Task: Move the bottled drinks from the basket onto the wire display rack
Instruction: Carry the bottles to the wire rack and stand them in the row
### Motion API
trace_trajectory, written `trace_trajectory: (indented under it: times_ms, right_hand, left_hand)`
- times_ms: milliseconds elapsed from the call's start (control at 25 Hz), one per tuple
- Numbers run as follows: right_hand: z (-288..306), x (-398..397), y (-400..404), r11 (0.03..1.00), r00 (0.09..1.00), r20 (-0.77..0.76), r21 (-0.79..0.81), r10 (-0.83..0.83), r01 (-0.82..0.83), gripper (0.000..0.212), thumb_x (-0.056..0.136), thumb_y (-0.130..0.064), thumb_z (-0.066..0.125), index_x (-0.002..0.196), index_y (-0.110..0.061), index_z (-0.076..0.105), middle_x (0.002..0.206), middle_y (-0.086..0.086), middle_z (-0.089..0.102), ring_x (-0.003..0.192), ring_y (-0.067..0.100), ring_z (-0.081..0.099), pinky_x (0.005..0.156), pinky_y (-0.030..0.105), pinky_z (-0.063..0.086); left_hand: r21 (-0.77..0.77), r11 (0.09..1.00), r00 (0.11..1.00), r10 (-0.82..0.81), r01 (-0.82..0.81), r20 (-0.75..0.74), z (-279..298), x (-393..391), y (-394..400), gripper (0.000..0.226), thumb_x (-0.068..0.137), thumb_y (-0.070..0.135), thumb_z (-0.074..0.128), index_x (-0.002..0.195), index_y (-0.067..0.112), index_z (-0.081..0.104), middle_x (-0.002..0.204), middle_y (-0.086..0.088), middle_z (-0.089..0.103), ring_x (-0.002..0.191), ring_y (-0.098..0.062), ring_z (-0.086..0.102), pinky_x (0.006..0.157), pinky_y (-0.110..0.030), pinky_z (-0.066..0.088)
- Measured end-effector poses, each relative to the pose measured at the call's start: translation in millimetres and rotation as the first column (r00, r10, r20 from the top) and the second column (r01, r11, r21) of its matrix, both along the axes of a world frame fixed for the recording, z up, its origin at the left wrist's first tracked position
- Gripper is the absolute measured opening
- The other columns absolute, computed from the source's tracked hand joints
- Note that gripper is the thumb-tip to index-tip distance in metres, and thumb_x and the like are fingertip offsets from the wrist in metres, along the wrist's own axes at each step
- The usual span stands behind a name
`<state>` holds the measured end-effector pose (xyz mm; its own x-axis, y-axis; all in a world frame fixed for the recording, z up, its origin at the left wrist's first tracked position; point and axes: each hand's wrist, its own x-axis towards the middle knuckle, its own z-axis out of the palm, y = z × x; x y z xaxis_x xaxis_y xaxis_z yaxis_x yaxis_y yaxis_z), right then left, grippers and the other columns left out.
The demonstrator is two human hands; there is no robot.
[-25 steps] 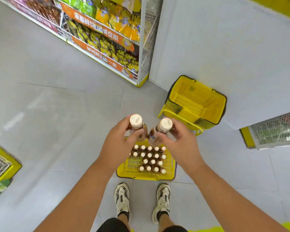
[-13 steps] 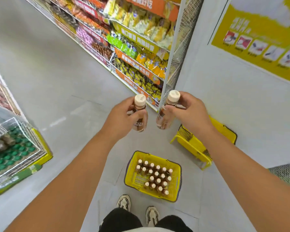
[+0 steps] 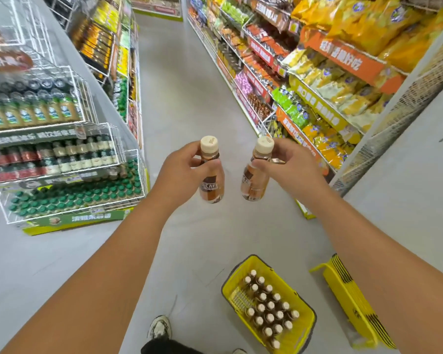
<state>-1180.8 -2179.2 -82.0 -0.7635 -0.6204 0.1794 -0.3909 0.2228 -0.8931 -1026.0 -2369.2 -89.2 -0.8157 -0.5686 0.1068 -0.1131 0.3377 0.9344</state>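
Note:
My left hand [image 3: 183, 169] grips a brown coffee bottle [image 3: 211, 180] with a cream cap, held upright at chest height. A second, matching bottle [image 3: 256, 175] is in my right hand [image 3: 289, 167], tilted slightly. Below on the floor at the lower right stands the yellow basket [image 3: 306, 328], with several cream-capped bottles [image 3: 269, 307] upright inside. The tiered white wire display rack [image 3: 69, 159] is at the left, its levels filled with bottled drinks.
A stack of empty yellow baskets [image 3: 353, 302] leans at the far right. Snack shelves [image 3: 304, 80] line the right side of the aisle, more shelving [image 3: 113, 52] the left. Grey floor runs down the aisle ahead. My shoe [image 3: 160, 327] is by the basket.
Both hands have risen with a bottle each, away from the basket. My view has swung up and left, bringing the wire rack and the aisle into sight.

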Motion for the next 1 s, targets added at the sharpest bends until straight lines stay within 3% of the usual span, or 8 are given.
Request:
trace_trajectory:
  times_ms: [280,480,680,760,920,1000]
  right_hand:
    - [22.2,76.3,-173.6,0.974,0.974,-0.027,-0.014,0.224,-0.224,0.032,0.08,-0.019,0.086,0.108,-0.028,0.074,0.103,-0.012,0.076,0.098,0.005,0.071,0.09,0.024,0.054]
    - [35.7,148.0,-305.5,0.941,0.941,-0.04,-0.012,0.336,-0.337,0.034,0.082,-0.019,0.084,0.114,-0.023,0.075,0.107,-0.009,0.076,0.102,0.009,0.07,0.091,0.026,0.054]
    - [48.3,210.3,-422.0,0.914,0.916,-0.058,-0.062,0.397,-0.401,0.027,0.082,-0.017,0.084,0.107,-0.024,0.076,0.101,-0.007,0.077,0.099,0.013,0.072,0.093,0.034,0.057]
    - [54.7,225.7,-459.0,0.905,0.907,-0.06,-0.068,0.417,-0.421,0.026,0.082,-0.018,0.084,0.106,-0.024,0.076,0.101,-0.006,0.078,0.099,0.015,0.072,0.094,0.038,0.058]
    - [63.4,234.4,-524.9,0.88,0.883,-0.046,-0.076,0.467,-0.469,0.023,0.085,-0.017,0.082,0.106,-0.023,0.076,0.101,-0.001,0.078,0.101,0.023,0.072,0.094,0.047,0.058]
    - [67.0,228.8,-557.6,0.87,0.873,-0.044,-0.074,0.485,-0.487,0.021,0.085,-0.018,0.082,0.104,-0.024,0.076,0.1,-0.001,0.078,0.1,0.025,0.072,0.093,0.049,0.058]
  left_hand:
    - [0.004,0.969,0.969,0.247,-0.247,-0.006,29.8,112.0,-128.7,0.024,0.093,0.029,0.073,0.117,0.035,0.07,0.104,0.011,0.076,0.095,0.0,0.07,0.078,-0.022,0.052]
    - [-0.04,0.935,0.936,0.352,-0.352,-0.011,42.9,201.8,-243.2,0.023,0.093,0.029,0.074,0.116,0.035,0.07,0.106,0.014,0.075,0.098,-0.003,0.069,0.081,-0.027,0.054]
    - [-0.116,0.898,0.904,0.427,-0.425,-0.008,62.8,274.1,-347.5,0.02,0.092,0.035,0.074,0.112,0.037,0.07,0.108,0.015,0.072,0.099,-0.006,0.068,0.081,-0.031,0.055]
    - [-0.128,0.884,0.891,0.453,-0.45,-0.004,69.1,290.7,-382.4,0.02,0.092,0.036,0.074,0.111,0.039,0.069,0.109,0.016,0.071,0.097,-0.005,0.067,0.076,-0.028,0.053]
    - [-0.132,0.863,0.872,0.489,-0.488,-0.034,73.8,304.1,-443.3,0.026,0.091,0.039,0.074,0.117,0.039,0.069,0.111,0.017,0.071,0.1,-0.013,0.069,0.085,-0.04,0.058]
    - [-0.119,0.854,0.861,0.506,-0.507,-0.041,75.5,300.5,-471.0,0.024,0.092,0.036,0.073,0.116,0.037,0.07,0.111,0.016,0.071,0.099,-0.012,0.069,0.081,-0.035,0.056]
